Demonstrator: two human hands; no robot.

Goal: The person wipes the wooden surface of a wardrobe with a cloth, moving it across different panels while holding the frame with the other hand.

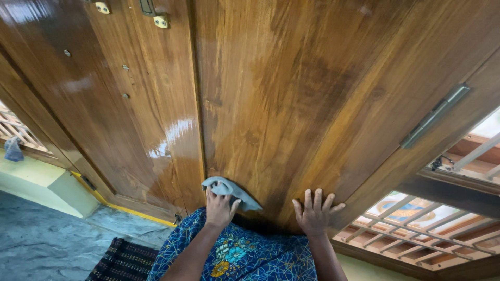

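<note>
2 hands on door (291, 93): left hand (219, 208) fingers clench cloth (232, 190) slanting down-right; right hand (314, 213) fingers splayed.

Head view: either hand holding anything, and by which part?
Left hand presses a crumpled pale grey-blue cloth against the glossy brown wooden door, grip on its lower bunched part. Right hand holds nothing, flat on the door.

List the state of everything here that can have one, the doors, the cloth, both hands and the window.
Right door: shut, darker damp-looking patches.
Left door: shut, glossy.
Cloth: crumpled, pressed to the right door.
Left hand: gripping the cloth.
Right hand: flat on the door, fingers spread.
Window grille: shut.
</note>
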